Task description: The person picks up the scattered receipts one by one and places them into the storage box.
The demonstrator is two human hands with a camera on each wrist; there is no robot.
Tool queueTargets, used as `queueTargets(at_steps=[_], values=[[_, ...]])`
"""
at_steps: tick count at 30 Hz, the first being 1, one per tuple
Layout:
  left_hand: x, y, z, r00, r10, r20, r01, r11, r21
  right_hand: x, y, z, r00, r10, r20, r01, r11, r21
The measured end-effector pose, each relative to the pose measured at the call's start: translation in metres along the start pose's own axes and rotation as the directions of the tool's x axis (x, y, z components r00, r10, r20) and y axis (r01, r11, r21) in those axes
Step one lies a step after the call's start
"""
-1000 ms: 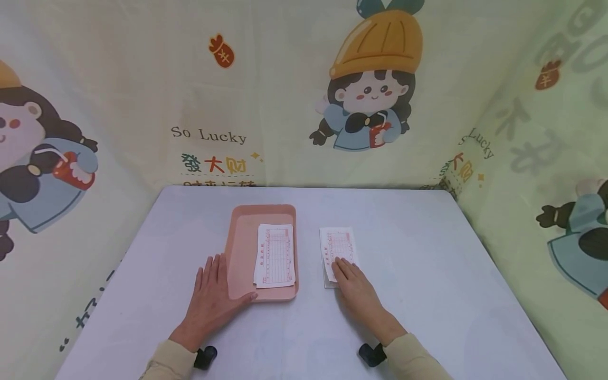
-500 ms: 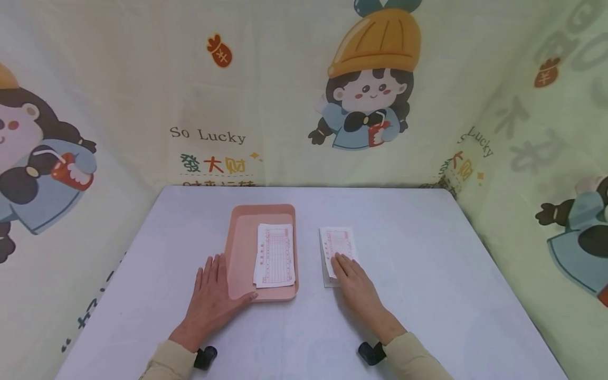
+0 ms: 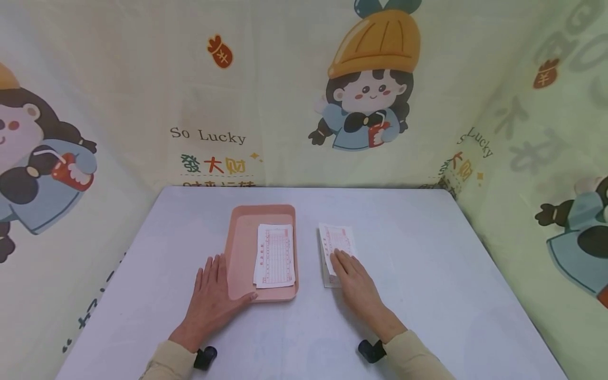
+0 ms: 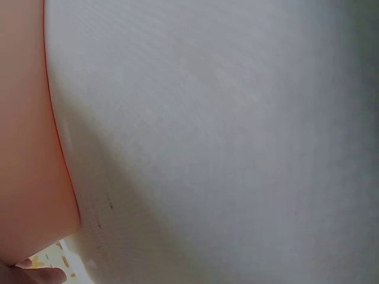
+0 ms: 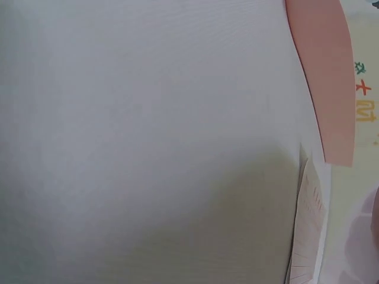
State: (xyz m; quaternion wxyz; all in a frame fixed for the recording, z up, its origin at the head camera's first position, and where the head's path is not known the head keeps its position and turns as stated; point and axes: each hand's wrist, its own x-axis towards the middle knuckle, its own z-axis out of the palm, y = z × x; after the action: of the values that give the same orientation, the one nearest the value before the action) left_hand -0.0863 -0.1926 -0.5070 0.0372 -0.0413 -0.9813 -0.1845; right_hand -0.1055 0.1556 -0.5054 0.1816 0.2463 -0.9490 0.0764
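Note:
A pink tray (image 3: 241,237) lies on the table, with printed paper slips (image 3: 274,256) along its right side. My left hand (image 3: 209,298) rests against the tray's left edge with straight fingers, its thumb at the front rim. Right of the tray is a small pad of red-printed forms (image 3: 338,236). The straight fingers of my right hand (image 3: 361,298) lie on its top sheet, which sits shifted forward over the paper beneath. The right wrist view shows the pad (image 5: 308,231) edge-on beside the tray wall (image 5: 325,77). My right palm hides the pad's near right corner.
The white table (image 3: 404,243) reaches back to a cloth backdrop (image 3: 285,95) printed with cartoon figures. Black wrist cameras (image 3: 206,358) sit at both cuffs. White table surface lies between the tray and the pad.
My right fingers have slid slightly forward, and the pad's top sheet has moved away with them, showing more paper beneath at the near end. The left hand and tray have stayed put.

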Motion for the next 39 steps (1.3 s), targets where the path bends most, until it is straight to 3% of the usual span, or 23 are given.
queueTargets(at_steps=[14,39], values=[[0.000,-0.001,0.002,1.000,-0.001,0.002,0.001,1.000,0.005,0.018,-0.010,-0.010,0.998,-0.024,-0.063,0.026,0.999,0.025],[0.002,-0.001,0.001,1.000,-0.014,0.025,0.013,1.000,0.016,0.049,-0.045,-0.019,0.998,-0.065,-0.005,0.065,0.994,0.089]])
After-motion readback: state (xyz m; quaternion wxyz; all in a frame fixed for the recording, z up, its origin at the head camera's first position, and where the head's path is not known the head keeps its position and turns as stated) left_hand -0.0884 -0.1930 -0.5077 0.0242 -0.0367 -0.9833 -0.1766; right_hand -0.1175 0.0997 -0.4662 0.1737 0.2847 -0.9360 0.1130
